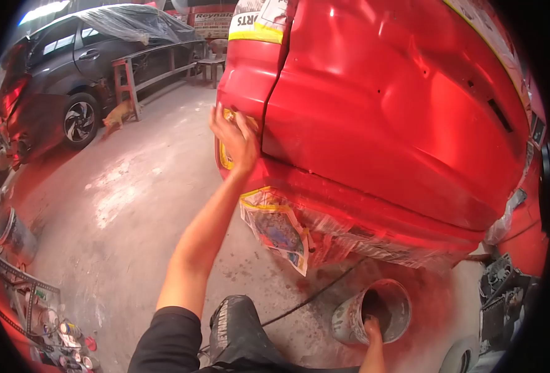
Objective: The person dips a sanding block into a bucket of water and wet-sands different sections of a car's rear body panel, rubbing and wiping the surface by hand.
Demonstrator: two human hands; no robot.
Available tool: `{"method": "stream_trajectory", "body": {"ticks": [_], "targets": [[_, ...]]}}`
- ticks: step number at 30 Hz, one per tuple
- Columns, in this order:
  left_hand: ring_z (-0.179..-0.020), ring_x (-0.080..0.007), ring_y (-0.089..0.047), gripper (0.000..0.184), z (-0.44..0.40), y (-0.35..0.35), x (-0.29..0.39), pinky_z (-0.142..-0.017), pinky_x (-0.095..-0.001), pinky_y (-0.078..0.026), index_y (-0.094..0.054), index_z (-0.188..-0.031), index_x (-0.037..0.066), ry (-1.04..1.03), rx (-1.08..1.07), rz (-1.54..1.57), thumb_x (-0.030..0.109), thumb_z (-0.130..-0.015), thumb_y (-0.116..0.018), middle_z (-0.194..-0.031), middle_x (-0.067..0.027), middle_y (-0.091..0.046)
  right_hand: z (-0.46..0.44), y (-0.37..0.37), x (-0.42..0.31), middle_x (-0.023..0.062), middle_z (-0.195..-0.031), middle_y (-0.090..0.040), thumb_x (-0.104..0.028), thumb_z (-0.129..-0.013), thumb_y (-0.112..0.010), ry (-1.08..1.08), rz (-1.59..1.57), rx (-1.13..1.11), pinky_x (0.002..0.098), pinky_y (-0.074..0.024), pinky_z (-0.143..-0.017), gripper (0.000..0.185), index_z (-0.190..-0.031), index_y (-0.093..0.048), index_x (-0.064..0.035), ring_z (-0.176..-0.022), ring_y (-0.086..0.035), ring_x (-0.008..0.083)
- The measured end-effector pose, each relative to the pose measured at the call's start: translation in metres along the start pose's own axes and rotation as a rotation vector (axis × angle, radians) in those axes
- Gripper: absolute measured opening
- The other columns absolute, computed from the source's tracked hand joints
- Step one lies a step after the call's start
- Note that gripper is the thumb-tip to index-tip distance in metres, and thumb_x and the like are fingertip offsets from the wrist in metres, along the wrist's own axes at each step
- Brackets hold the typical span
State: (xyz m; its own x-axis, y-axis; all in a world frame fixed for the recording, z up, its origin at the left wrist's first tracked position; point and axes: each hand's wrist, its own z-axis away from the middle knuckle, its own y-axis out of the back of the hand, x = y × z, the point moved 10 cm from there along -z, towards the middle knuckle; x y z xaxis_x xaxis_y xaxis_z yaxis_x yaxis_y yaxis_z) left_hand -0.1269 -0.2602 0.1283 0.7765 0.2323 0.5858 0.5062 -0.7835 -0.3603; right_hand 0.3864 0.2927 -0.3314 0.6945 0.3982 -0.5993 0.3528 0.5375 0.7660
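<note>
A red car body [362, 118] fills the upper right of the view, with dents and a dark panel seam. Against its near corner lies my left hand [236, 138], fingers stretched out over a light area edged with yellow masking tape [226, 155]. Taped newspaper [275, 227] hangs below that corner. My right hand [372, 324] reaches down into a stained bucket [342, 318] on the floor. The bucket's dark inside hides its fingers, so I cannot tell what they hold.
A dark car [45, 68] under plastic sheeting stands at the left behind a wooden frame [126, 87]. An orange animal [118, 116] is beside it. A hose [315, 293] crosses the floor near my leg. Cans [70, 329] sit lower left, a tyre [458, 357] lower right.
</note>
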Motion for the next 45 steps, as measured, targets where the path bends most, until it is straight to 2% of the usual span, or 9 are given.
{"method": "stream_trajectory", "body": {"ticks": [4,9,15,18,24,27,30,35,45], "targets": [[-0.140,-0.0438,-0.040,0.050,-0.086,-0.022,-0.005,-0.119,-0.0472,-0.032,-0.045,-0.141,-0.011,-0.124,-0.090,-0.064,0.015,-0.101,-0.058,-0.145,-0.0307,-0.045,-0.003,0.009,-0.005,0.0314,-0.124,-0.068,-0.018,-0.099,-0.048,0.056,0.026,0.226,0.0461,-0.0481,-0.104,0.040,-0.121,-0.069,0.0064,-0.122,-0.062,0.0456],[-0.136,-0.0430,-0.045,0.052,-0.131,-0.062,-0.019,-0.116,-0.0488,-0.036,-0.046,-0.141,-0.011,-0.060,-0.175,-0.173,0.020,-0.101,-0.058,-0.144,-0.0300,-0.048,0.025,0.022,-0.020,0.0297,-0.127,-0.066,-0.019,-0.100,-0.044,0.032,0.039,0.497,0.0509,-0.0477,-0.104,0.041,-0.128,-0.065,0.0033,-0.122,-0.062,0.0461],[-0.128,-0.0424,-0.055,0.049,-0.125,-0.094,-0.015,-0.112,-0.0504,-0.041,-0.051,-0.142,-0.004,0.137,-0.216,-0.381,0.029,-0.105,-0.046,-0.138,-0.0268,-0.057,0.035,0.029,-0.047,0.0274,-0.133,-0.064,-0.018,-0.100,-0.044,-0.109,0.126,0.515,0.0512,-0.0476,-0.105,0.045,-0.140,-0.057,-0.0032,-0.124,-0.061,0.0448],[-0.127,-0.0414,-0.057,0.048,-0.128,-0.094,-0.018,-0.110,-0.0508,-0.042,-0.053,-0.141,-0.001,0.092,-0.187,-0.361,0.030,-0.106,-0.043,-0.137,-0.0252,-0.059,0.040,0.024,-0.057,0.0272,-0.136,-0.062,-0.016,-0.099,-0.046,-0.152,0.154,0.477,0.0505,-0.0478,-0.106,0.046,-0.141,-0.055,-0.0007,-0.124,-0.060,0.0448],[-0.128,-0.0411,-0.055,0.048,-0.122,-0.087,-0.013,-0.110,-0.0510,-0.042,-0.054,-0.143,0.001,0.122,-0.205,-0.376,0.026,-0.104,-0.044,-0.137,-0.0251,-0.060,0.033,0.020,-0.066,0.0293,-0.138,-0.060,-0.012,-0.095,-0.048,0.099,0.156,0.492,0.0476,-0.0469,-0.108,0.048,-0.139,-0.053,0.0054,-0.128,-0.058,0.0449],[-0.129,-0.0407,-0.055,0.048,-0.121,-0.085,-0.014,-0.110,-0.0503,-0.042,-0.055,-0.142,0.001,0.117,-0.218,-0.349,0.026,-0.103,-0.044,-0.137,-0.0248,-0.060,0.006,0.004,-0.019,0.0313,-0.137,-0.059,-0.008,-0.091,-0.049,-0.151,0.164,0.205,0.0466,-0.0424,-0.113,0.051,-0.139,-0.053,0.0067,-0.131,-0.055,0.0454],[-0.129,-0.0408,-0.055,0.048,-0.122,-0.087,-0.018,-0.110,-0.0497,-0.042,-0.056,-0.142,0.001,0.125,-0.218,-0.353,0.026,-0.102,-0.045,-0.137,-0.0247,-0.060,-0.036,-0.018,0.037,0.0326,-0.136,-0.060,-0.006,-0.087,-0.051,-0.141,0.100,0.010,0.0460,-0.0422,-0.113,0.053,-0.138,-0.054,0.0075,-0.132,-0.054,0.0455],[-0.126,-0.0412,-0.058,0.047,-0.126,-0.085,-0.021,-0.108,-0.0499,-0.045,-0.059,-0.138,0.004,0.135,-0.197,-0.351,0.029,-0.101,-0.046,-0.133,-0.0254,-0.062,-0.070,-0.019,0.033,0.0308,-0.126,-0.064,-0.003,-0.091,-0.046,0.211,0.234,0.151,0.0427,-0.0463,-0.107,0.052,-0.142,-0.051,0.0076,-0.121,-0.061,0.0444],[-0.125,-0.0415,-0.059,0.047,-0.132,-0.090,-0.025,-0.107,-0.0481,-0.045,-0.061,-0.135,0.003,0.139,-0.214,-0.355,0.031,-0.100,-0.046,-0.132,-0.0252,-0.063,-0.059,-0.006,0.002,0.0282,-0.134,-0.062,-0.006,-0.096,-0.046,-0.068,0.026,0.133,0.0431,-0.0478,-0.106,0.050,-0.145,-0.051,0.0052,-0.127,-0.059,0.0396]]}}
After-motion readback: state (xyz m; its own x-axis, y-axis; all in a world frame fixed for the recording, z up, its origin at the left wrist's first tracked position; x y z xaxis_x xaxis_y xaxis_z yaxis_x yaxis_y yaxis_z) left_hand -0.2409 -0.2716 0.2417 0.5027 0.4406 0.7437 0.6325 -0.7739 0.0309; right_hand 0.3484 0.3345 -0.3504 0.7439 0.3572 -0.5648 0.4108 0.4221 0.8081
